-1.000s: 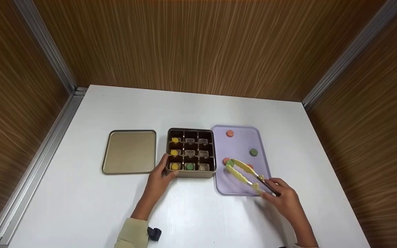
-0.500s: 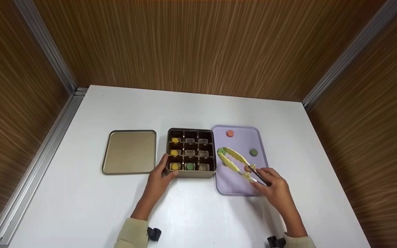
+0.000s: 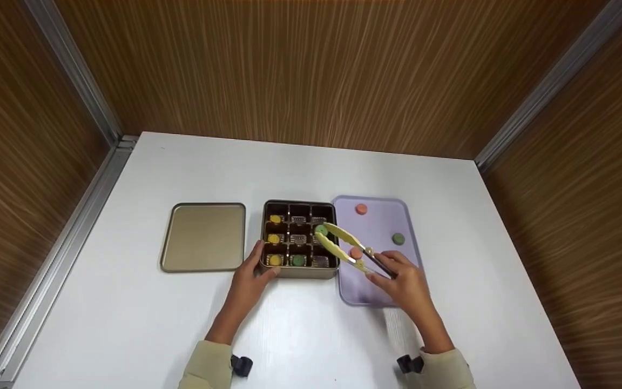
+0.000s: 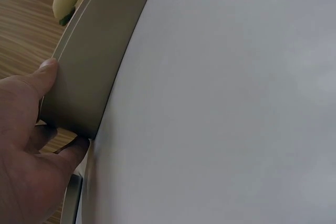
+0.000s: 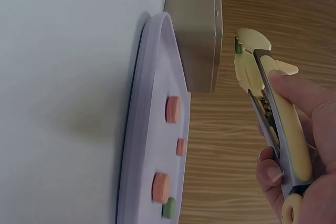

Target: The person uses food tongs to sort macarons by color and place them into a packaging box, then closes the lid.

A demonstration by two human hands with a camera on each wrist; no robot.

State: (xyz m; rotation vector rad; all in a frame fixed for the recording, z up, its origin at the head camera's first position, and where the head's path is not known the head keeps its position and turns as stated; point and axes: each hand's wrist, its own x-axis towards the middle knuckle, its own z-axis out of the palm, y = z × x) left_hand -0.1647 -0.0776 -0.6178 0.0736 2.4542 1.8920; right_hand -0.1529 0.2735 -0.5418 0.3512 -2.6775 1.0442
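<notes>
At the front-left corner of a square tin box (image 3: pixel 305 273), my left hand (image 3: pixel 246 281) grips it, thumb on the front rim and fingers along the side. Dark dividers split the box into compartments; yellow macarons (image 3: pixel 275 260) fill the left column and a green macaron (image 3: pixel 298 260) sits front middle. My right hand (image 3: pixel 404 278) holds yellow tongs (image 3: pixel 343 235), their handles between thumb and fingers. Between the tong tips is another green macaron (image 3: pixel 320 230), over the right column of the box. In the right wrist view the tongs (image 5: pixel 286 124) are raised above the tray level.
To the right of the box lies a lilac tray (image 3: pixel 362 289) carrying a green macaron (image 3: pixel 398 239) and pink macarons (image 3: pixel 362 209). A flat gold-coloured lid (image 3: pixel 203 237) rests left of the box. Wood-grain panels (image 3: pixel 300 70) enclose the white table (image 3: pixel 289 346) at the back and sides.
My right hand has carried the tongs and green macaron from the tray leftward over the box. My left hand has stayed at the box corner.
</notes>
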